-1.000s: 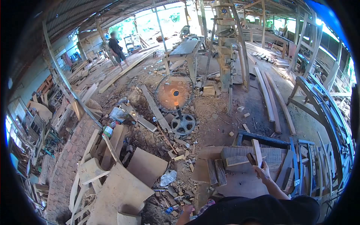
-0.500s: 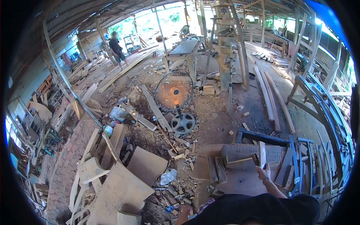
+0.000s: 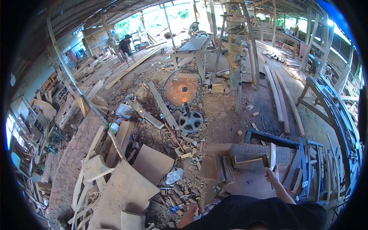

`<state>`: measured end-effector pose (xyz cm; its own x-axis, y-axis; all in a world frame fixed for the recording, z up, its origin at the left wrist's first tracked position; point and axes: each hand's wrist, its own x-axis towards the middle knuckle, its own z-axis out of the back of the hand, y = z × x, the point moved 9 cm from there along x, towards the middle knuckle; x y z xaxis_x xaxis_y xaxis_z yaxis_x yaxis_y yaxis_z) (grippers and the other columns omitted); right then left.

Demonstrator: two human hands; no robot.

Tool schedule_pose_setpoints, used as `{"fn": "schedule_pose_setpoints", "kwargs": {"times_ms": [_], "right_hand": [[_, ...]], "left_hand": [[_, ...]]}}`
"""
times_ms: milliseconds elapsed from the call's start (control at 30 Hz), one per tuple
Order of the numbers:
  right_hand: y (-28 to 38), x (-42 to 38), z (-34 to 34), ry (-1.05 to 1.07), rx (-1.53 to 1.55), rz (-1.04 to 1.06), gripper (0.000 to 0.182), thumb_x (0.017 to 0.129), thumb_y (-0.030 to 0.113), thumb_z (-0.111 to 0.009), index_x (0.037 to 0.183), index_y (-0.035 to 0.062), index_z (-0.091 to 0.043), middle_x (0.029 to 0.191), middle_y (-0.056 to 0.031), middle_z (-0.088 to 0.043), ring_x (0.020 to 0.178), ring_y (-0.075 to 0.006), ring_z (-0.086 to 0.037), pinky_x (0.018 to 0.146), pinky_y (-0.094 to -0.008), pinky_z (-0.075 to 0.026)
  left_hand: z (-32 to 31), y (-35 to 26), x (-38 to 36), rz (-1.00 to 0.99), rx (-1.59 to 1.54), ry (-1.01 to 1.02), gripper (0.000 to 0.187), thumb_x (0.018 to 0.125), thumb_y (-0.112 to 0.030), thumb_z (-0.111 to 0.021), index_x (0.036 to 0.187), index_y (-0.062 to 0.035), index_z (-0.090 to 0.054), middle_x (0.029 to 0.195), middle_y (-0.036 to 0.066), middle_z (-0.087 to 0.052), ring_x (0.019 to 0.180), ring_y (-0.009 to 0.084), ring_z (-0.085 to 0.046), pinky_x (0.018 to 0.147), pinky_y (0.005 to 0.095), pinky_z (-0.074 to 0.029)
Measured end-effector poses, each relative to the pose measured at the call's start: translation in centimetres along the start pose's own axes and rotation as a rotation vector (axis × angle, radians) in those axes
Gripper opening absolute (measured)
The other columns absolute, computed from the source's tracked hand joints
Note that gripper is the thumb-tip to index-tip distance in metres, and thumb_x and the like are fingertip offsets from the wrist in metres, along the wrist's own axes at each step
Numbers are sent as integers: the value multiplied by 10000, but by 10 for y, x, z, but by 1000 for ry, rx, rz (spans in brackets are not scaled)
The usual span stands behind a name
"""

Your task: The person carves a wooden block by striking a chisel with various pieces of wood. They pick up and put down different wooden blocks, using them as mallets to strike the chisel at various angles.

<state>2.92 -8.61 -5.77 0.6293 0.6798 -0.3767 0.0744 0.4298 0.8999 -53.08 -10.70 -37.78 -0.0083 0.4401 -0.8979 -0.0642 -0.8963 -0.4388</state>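
My right hand [image 3: 271, 177] is closed near the lower end of a pale flat strip [image 3: 272, 156], which stands up from the fingers. A short dark piece [image 3: 265, 161] shows right at the fingertips; I cannot tell whether it is gripped too. Just beyond lies a stack of dark ribbed boards [image 3: 249, 153], with a thin light-edged piece [image 3: 248, 160] along its near side. Two short dark boards [image 3: 224, 169] lean to the left of it. My left hand [image 3: 192, 208] hangs low beside my body over wood scraps, its fingers small and indistinct.
A round fan [image 3: 184, 90] on a wheel-like base stands ahead. Large curved wooden sheets [image 3: 122, 193] and offcuts cover the ground at left. Dark frames [image 3: 326, 109] stand at right. A workbench [image 3: 192, 44] is farther back. Another person [image 3: 125, 46] is at the far left.
The view has shifted slightly, so the scene sits a little more to the right. The far person has bent forward. My right hand keeps its place by the boards.
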Motion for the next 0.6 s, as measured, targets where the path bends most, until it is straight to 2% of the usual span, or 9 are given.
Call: {"fn": "schedule_pose_setpoints", "kwargs": {"times_ms": [100,167,267,400,467,600], "right_hand": [[1,0,0,18,3,13,416,806,251,-695,1027,100,-377,585,-58,-500,387,-142,-484,298,-273,-345],[3,-1,-1,36,-2,5,414,808,250,-692,1024,101,-372,585,-58,-497,386,-146,-488,297,-276,-348],[4,-2,-3,59,-5,19,419,810,254,-691,1026,102,-366,571,-57,-489,383,-144,-486,297,-280,-348],[5,-3,-3,42,-14,-6,428,811,259,-692,1033,101,-362,550,-57,-483,381,-142,-484,300,-281,-349],[6,-4,-4,39,-12,-10,428,811,259,-691,1033,101,-361,547,-59,-483,380,-141,-483,301,-282,-348],[4,-3,-3,49,-2,-13,431,812,259,-691,1032,104,-355,551,-68,-484,385,-143,-487,301,-280,-345]], "left_hand": [[-10,-5,-4,-43,-42,54,148,845,-127,-586,918,-2,-618,808,138,-662,670,269,-680,597,414,-562],[-7,-3,-14,44,34,-95,168,853,-95,-565,969,19,-606,814,153,-646,669,288,-669,605,422,-586],[-13,6,-12,93,-126,-6,191,843,-72,-567,995,38,-604,823,163,-646,682,291,-669,580,400,-593],[-15,6,-9,5,-133,-54,177,836,-44,-566,979,49,-612,819,172,-648,684,283,-671,563,376,-594],[-12,5,-18,50,40,-121,179,833,-23,-565,982,59,-620,824,173,-652,690,274,-675,567,372,-594],[-17,4,-16,25,-42,-64,184,838,-19,-564,990,68,-619,828,169,-654,708,271,-678,572,369,-594]]}}
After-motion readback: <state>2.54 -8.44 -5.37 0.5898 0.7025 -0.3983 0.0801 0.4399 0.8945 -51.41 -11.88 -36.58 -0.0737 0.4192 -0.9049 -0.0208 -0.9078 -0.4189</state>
